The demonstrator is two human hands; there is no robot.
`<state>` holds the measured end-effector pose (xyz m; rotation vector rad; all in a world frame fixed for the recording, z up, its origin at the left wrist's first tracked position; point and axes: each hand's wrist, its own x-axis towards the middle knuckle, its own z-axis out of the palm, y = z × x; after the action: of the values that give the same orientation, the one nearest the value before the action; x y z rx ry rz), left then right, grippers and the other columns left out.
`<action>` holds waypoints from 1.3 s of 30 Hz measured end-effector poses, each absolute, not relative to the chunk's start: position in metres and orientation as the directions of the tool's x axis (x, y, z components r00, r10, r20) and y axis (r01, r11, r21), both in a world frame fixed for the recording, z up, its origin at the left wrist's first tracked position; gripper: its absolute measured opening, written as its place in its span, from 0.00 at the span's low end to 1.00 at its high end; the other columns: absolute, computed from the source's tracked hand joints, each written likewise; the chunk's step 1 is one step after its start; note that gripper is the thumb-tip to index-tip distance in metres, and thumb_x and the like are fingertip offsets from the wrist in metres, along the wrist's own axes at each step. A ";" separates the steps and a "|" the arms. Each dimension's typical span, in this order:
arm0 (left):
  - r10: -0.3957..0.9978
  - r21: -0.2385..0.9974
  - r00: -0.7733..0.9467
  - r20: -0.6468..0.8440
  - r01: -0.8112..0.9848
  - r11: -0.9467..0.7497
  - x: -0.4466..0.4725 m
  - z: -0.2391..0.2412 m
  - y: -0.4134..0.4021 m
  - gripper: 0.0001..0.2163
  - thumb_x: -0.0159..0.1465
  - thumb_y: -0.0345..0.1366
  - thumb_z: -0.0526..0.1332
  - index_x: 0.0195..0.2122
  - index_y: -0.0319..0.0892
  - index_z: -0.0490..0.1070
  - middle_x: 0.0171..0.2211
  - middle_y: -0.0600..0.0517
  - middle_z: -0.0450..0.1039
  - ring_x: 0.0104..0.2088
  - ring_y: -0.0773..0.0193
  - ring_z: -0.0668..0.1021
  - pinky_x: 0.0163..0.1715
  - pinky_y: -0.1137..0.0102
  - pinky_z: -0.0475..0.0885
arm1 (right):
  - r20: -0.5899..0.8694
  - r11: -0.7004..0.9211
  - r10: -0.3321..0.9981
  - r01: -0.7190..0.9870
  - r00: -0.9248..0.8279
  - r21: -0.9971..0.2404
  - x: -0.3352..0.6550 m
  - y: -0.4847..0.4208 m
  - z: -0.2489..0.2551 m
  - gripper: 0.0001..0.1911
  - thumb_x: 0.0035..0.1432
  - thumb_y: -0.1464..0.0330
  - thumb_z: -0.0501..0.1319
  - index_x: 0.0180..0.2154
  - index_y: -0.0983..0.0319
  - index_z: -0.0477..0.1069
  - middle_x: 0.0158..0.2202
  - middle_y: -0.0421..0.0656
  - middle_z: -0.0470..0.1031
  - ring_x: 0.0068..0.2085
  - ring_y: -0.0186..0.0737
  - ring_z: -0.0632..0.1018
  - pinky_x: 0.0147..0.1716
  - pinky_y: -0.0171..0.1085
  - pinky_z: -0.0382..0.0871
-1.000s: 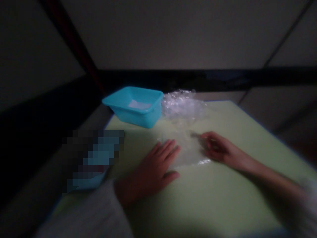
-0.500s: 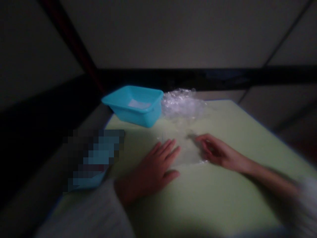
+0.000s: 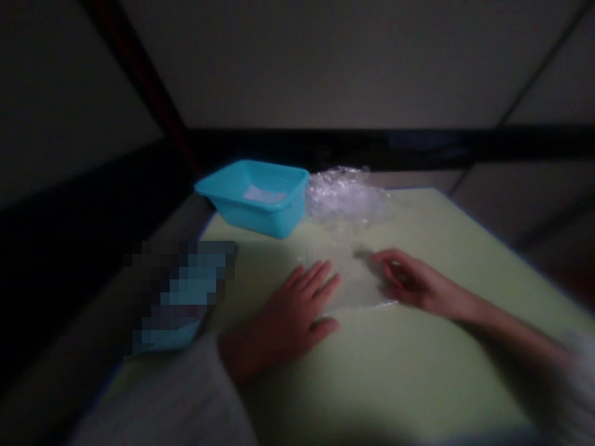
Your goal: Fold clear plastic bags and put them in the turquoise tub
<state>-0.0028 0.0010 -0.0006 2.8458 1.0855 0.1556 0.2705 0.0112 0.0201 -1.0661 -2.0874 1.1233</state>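
Note:
A thin clear plastic bag point(image 3: 356, 288) lies flat on the table in front of me. My left hand point(image 3: 297, 310) rests palm down over its left side, fingers stretched and slightly spread, thumb apart. At the bag's right edge is my right hand point(image 3: 413, 282), its fingers curled in a loose pinch near the plastic. The fingertips are dim and blurred, so the exact contact is hard to see. Beyond both hands sits a crumpled heap of clear plastic bags point(image 3: 346, 195).
A turquoise plastic basin point(image 3: 260, 217) with a whitish piece inside stands at the back left of the pale green table point(image 3: 395, 378). Along the left edge lies a partly pixelated bluish object point(image 3: 186, 303). A wall point(image 3: 325, 68) rises behind the table.
The view has shifted very slightly. My left hand stays flat in place, and my right hand keeps its curled pose at the bag's right edge.

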 end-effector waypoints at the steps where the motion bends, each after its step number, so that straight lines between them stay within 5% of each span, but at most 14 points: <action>1: 0.667 0.122 0.742 0.065 0.658 -0.743 -0.003 -0.001 0.001 0.30 0.66 0.48 0.50 0.65 0.41 0.45 0.66 0.43 0.43 0.66 0.52 0.47 0.62 0.54 0.45 | 0.087 0.356 0.832 0.407 -0.549 -0.841 0.271 0.012 0.019 0.22 0.54 0.73 0.57 0.51 0.60 0.57 0.31 0.37 0.58 0.29 0.32 0.66 0.25 0.31 0.64; 7: 0.666 0.142 0.740 0.089 0.653 -0.744 -0.003 0.001 0.001 0.30 0.65 0.49 0.51 0.65 0.42 0.45 0.67 0.43 0.42 0.66 0.51 0.47 0.62 0.52 0.44 | 0.132 0.465 0.816 0.504 -0.563 -0.728 0.271 0.012 0.022 0.20 0.56 0.71 0.57 0.51 0.59 0.60 0.34 0.41 0.64 0.31 0.36 0.70 0.27 0.35 0.68; 11: 0.619 0.176 0.780 0.095 0.599 -0.781 -0.004 0.005 -0.001 0.31 0.64 0.50 0.53 0.65 0.43 0.46 0.67 0.44 0.41 0.66 0.51 0.46 0.62 0.52 0.43 | 0.214 0.644 0.726 0.539 -0.653 -0.543 0.268 0.007 0.028 0.20 0.59 0.66 0.58 0.53 0.60 0.61 0.45 0.49 0.68 0.45 0.45 0.72 0.42 0.43 0.70; 14: 0.554 0.208 0.829 0.074 0.530 -0.822 -0.003 0.007 -0.003 0.32 0.65 0.52 0.51 0.65 0.42 0.45 0.67 0.45 0.41 0.66 0.55 0.46 0.63 0.56 0.43 | 0.184 0.768 0.612 0.522 -0.769 -0.372 0.266 0.002 0.024 0.35 0.60 0.58 0.57 0.63 0.63 0.47 0.61 0.54 0.57 0.61 0.51 0.61 0.58 0.50 0.57; 18: 0.517 0.235 0.856 0.019 0.499 -0.834 -0.003 0.010 -0.005 0.34 0.65 0.55 0.47 0.65 0.37 0.44 0.67 0.44 0.41 0.66 0.58 0.46 0.64 0.60 0.42 | 0.087 0.833 0.532 0.501 -0.842 -0.234 0.264 -0.003 0.016 0.46 0.61 0.53 0.54 0.66 0.66 0.29 0.67 0.55 0.38 0.66 0.50 0.46 0.63 0.52 0.43; 39: 0.441 0.294 0.897 0.020 0.416 -0.860 -0.007 0.009 -0.001 0.32 0.63 0.57 0.49 0.64 0.48 0.49 0.67 0.45 0.36 0.66 0.48 0.43 0.62 0.51 0.43 | 0.024 0.845 0.508 0.493 -0.861 -0.209 0.265 -0.006 0.011 0.45 0.60 0.49 0.51 0.66 0.65 0.30 0.67 0.52 0.34 0.66 0.48 0.41 0.63 0.50 0.36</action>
<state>-0.0074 -0.0007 0.0093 2.7798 0.6416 0.1244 0.2654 -0.0061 0.0114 -0.7991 -2.9423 0.3009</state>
